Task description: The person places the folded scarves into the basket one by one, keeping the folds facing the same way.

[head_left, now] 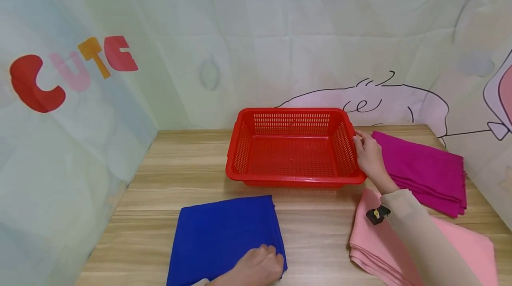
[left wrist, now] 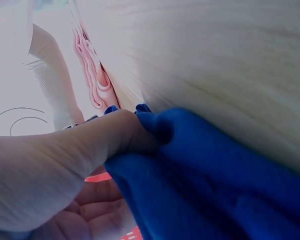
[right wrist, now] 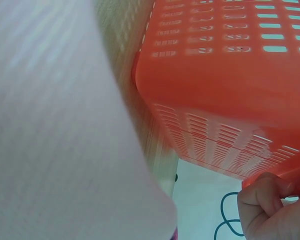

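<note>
A folded blue cloth lies at the front left of the wooden table. My left hand pinches its right edge near the front corner. In the left wrist view, the thumb presses into the folded layers of blue cloth, with the fingers underneath. At the back middle stands a red plastic basket with slotted walls and nothing visible inside. Its right rim is held by my right hand. Seen from the right wrist, the hand has curled fingers at the rim of the basket.
A folded magenta cloth lies right of the basket. Nearer the front, a folded pink cloth lies partly under the right sleeve. Behind the table hangs a printed curtain, which continues along both sides.
</note>
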{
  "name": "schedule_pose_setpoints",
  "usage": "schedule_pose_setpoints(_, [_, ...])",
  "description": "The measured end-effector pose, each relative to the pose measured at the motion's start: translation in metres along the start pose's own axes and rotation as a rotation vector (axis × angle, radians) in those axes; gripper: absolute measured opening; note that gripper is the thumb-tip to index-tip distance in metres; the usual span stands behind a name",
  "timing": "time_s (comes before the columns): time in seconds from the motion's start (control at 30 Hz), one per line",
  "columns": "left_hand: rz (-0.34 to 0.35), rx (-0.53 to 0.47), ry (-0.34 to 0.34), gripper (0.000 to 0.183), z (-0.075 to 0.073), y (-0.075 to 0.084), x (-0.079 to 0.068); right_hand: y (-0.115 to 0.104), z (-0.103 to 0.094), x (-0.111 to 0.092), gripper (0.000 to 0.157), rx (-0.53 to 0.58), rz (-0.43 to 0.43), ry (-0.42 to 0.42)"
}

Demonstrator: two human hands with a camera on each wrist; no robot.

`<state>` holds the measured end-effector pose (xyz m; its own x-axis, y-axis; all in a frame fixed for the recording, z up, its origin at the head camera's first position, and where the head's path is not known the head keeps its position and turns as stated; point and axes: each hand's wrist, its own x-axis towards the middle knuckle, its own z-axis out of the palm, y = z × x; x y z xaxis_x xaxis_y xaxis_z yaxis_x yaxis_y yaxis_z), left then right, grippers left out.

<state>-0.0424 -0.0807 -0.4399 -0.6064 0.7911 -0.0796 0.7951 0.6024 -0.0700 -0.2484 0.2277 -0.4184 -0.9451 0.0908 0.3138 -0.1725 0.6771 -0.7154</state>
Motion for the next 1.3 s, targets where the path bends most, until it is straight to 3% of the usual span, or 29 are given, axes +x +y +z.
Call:
schedule_pose_setpoints(0.13, [-0.009,-0.019,-0.018,0.029,-0.0009,0.0009,0.0013,-0.0001,-0.0005,-0.0010,0.038,0.003,0.007,-0.005])
schedule_pose_setpoints(0.37, [-0.031,-0.017,0.010,0.028,-0.0001,0.0054,0.0027,-0.0007,-0.0012,-0.0016,0.040,0.018,0.020,-0.023])
schedule_pose_setpoints(0.57, [-0.052,-0.167,-0.092,0.043,-0.0031,0.0073,0.0059,-0.0008,-0.0012,-0.0016,0.039,0.024,0.026,-0.022])
schedule_pose_setpoints(0.67, [-0.039,-0.195,-0.114,0.048,-0.0042,0.0073,0.0067,-0.0003,-0.0008,-0.0013,0.039,0.021,0.023,-0.015])
schedule_pose_setpoints(0.97, [0.013,-0.183,-0.096,0.050,-0.0045,0.0079,0.0069,-0.0010,-0.0011,-0.0027,0.040,0.026,0.034,-0.022])
schedule_pose_setpoints(1.3, [0.042,-0.143,-0.021,0.046,-0.0030,0.0081,0.0082,-0.0006,-0.0006,-0.0018,0.040,0.030,0.025,-0.015])
